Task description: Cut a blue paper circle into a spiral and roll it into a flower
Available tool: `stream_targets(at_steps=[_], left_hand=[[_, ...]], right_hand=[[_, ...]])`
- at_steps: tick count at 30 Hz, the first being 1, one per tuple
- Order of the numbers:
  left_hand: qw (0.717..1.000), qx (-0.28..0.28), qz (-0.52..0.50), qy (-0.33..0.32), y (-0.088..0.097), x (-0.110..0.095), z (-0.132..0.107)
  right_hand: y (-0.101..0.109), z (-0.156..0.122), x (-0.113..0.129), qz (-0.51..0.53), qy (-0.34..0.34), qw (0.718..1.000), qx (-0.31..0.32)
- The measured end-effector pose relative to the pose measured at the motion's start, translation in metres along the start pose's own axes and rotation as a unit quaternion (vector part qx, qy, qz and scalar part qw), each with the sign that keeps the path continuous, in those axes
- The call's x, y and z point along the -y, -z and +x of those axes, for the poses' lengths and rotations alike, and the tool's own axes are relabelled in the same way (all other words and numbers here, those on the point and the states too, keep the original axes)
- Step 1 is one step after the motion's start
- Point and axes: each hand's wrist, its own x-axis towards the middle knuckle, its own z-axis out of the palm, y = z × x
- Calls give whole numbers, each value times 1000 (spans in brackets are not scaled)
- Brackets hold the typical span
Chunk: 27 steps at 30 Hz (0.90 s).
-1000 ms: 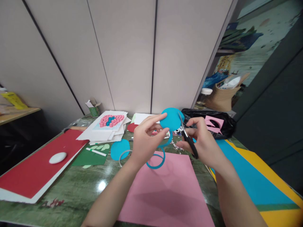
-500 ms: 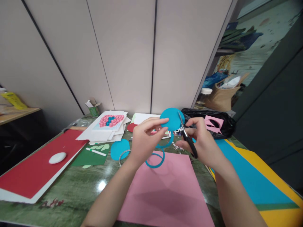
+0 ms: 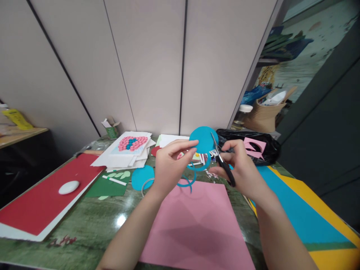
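Observation:
A round blue paper disc (image 3: 203, 138) is pinched at its left edge between the thumb and fingers of my left hand (image 3: 171, 161). My right hand (image 3: 239, 165) grips black-handled scissors (image 3: 223, 163), whose blades lie at the disc's right edge. From the disc a narrow curled blue paper strip (image 3: 200, 168) hangs down in loops. Below both hands lies a pink paper sheet (image 3: 197, 225) on the green marbled table (image 3: 92, 228). A second blue disc (image 3: 142, 177) rests left of my left hand, with a pale ring partly over it.
At the left are red paper (image 3: 47, 195) with a white oval object (image 3: 69, 187), green paper (image 3: 107, 191) with a marker (image 3: 114, 180), and stacked white sheets (image 3: 123, 159). Blue and yellow sheets (image 3: 295, 210) lie right. A black plastic bag (image 3: 270, 150) holds pink scraps (image 3: 254, 147).
The disc has turned and risen slightly in my left hand. The hanging strip has swung and its loops have shifted. The scissors stay at the disc's right edge.

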Motion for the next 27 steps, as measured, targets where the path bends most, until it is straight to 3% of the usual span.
stream_targets(at_steps=[13, 22, 27], left_hand=[[1000, -21, -6, -19, -3, -3, 0], [996, -70, -57, 13, -10, -4, -3], [998, -47, -50, 8, -9, -3, -3]], right_hand=[[-1, 2, -1, -12, 11, 1000, -7], [-6, 3, -3, 1, -2, 1000, -10], [-6, 2, -3, 4, -8, 1000, -9]])
